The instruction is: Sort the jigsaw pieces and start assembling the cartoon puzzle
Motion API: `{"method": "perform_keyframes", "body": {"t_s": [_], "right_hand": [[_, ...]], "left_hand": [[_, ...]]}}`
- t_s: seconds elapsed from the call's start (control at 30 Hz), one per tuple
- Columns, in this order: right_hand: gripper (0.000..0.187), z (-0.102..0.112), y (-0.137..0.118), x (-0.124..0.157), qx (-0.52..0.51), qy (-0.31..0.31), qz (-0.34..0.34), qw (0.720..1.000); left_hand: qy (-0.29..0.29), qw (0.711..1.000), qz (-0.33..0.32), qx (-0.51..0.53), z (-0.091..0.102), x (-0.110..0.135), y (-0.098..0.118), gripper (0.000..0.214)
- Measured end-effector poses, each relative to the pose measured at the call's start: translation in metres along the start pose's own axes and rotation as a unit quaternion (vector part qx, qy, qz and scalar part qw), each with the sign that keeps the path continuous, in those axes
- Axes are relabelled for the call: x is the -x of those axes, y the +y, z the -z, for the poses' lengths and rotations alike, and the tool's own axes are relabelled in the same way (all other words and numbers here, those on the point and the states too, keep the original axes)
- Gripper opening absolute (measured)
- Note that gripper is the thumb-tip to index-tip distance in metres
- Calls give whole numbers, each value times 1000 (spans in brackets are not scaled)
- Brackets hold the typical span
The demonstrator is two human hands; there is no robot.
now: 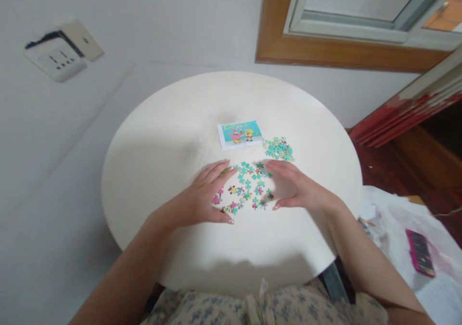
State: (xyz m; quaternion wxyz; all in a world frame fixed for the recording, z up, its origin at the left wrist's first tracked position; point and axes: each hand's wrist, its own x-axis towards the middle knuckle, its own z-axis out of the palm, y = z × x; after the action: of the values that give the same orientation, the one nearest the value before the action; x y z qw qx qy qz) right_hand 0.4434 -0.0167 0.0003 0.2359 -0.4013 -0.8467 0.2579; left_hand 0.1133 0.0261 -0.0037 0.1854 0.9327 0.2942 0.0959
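Observation:
Loose jigsaw puzzle pieces (248,184) in teal, pink and yellow lie spread on the white round table (151,171). My left hand (206,195) rests at their left side, thumb and fingers apart, curved around the edge of the spread and covering a few pieces in part. On the right side, my right hand (296,186) is likewise open, its fingertips by the upper right pieces and its thumb near the lower right ones. Neither hand visibly grips a piece. Behind them lies a box (241,135) with a cartoon picture, and a heap of mostly teal pieces (278,149) sits to its right.
A white wall with a socket (56,58) rises behind and left of the table. A wood-framed window (346,50) is at the back right, beside a red and white curtain (407,103). A pink-edged phone-like object (419,253) lies on a white-covered surface at the lower right.

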Motion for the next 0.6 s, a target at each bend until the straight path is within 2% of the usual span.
{"method": "perform_keyframes", "body": {"t_s": [0.07, 0.17, 0.3, 0.6], "right_hand": [[121, -12, -4, -3, 18, -15, 14, 1000], [133, -32, -7, -7, 67, -3, 27, 997], [124, -47, -8, -11, 126, 22, 26, 991], [107, -56, -11, -18, 146, 15, 55, 988]], "left_hand": [[-11, 1000, 4, -6, -6, 2, -1, 122], [1, 1000, 8, -21, -15, 1, -2, 126], [20, 999, -1, -29, -22, -6, -2, 125], [47, 998, -35, -31, -28, -22, 7, 113]]}}
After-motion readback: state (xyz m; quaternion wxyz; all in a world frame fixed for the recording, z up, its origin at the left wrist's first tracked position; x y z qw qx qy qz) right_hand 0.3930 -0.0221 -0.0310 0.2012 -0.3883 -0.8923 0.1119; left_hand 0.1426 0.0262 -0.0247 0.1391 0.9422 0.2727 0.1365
